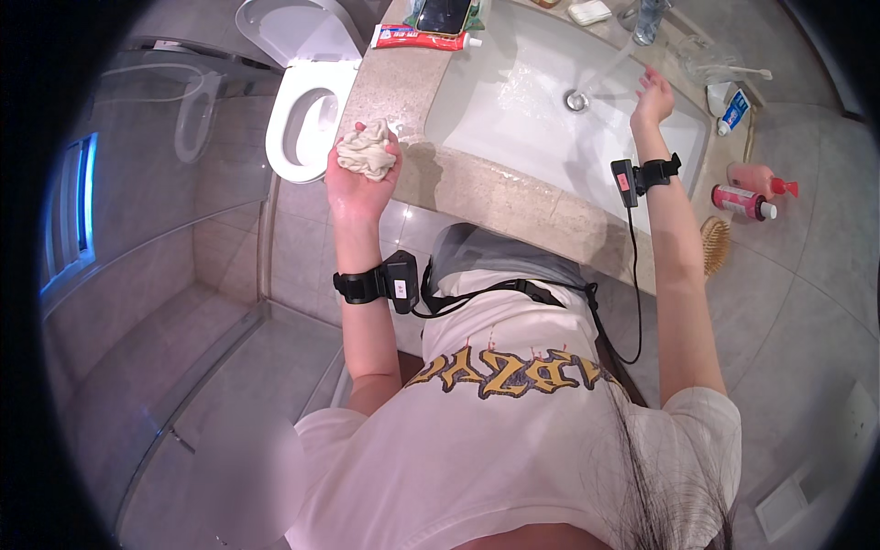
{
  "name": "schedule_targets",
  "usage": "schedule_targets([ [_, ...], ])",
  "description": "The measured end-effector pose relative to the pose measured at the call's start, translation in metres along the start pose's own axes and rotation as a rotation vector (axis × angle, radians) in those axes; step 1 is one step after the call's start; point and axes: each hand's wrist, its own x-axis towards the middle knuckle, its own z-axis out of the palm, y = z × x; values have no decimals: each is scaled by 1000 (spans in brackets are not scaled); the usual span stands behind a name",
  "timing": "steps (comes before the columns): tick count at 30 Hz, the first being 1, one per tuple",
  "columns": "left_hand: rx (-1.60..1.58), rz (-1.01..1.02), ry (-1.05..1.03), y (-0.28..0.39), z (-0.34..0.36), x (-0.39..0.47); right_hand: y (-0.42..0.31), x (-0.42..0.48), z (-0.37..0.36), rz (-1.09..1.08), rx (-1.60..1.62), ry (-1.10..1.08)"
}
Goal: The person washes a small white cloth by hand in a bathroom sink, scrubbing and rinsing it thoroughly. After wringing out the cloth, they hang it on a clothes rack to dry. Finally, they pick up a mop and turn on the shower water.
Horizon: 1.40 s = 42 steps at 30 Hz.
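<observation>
A crumpled, cream-coloured cloth (366,150) lies bunched in the upturned palm of my left hand (362,189), whose fingers curl around its edges. This hand is left of the white washbasin (502,137), by the stone countertop (405,82). Over the basin's right side, my right hand (653,102) holds nothing, its fingers loosely bent and apart. It is just below the faucet (648,24) in the picture. A stream of water (612,65) runs from the faucet towards the metal drain (576,101), beside my right hand and apart from it.
A red toothpaste tube (419,38) and a phone (443,15) lie at the counter's far left. On the right are a blue tube (733,112), a pink pump bottle (753,180), a smaller bottle (742,203) and a hairbrush (716,246). A toilet (278,137) stands left, seat lid raised.
</observation>
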Motion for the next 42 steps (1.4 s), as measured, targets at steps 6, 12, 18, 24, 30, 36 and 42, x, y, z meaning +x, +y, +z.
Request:
schedule_targets([
  [6, 1, 8, -21, 1, -5, 5, 39, 21, -76, 248, -360, -319],
  [12, 10, 8, -7, 3, -8, 5, 20, 13, -158, -363, -1603, -393],
  [18, 3, -18, -76, 1, -4, 4, -26, 8, -154, -249, -1424, -500],
  [24, -28, -59, -89, 0, -4, 7, -34, 17, -61, 205, -600, -751],
  [30, -21, -77, -122, 3, -7, 8, -25, 11, 31, 901, 80, -990],
  [36, -39, -23, -68, 2, -13, 8, -21, 20, 55, 1019, 466, -999],
  [42, -17, -10, -55, 2, -15, 9, -18, 22, 58, 1140, 707, -1127],
])
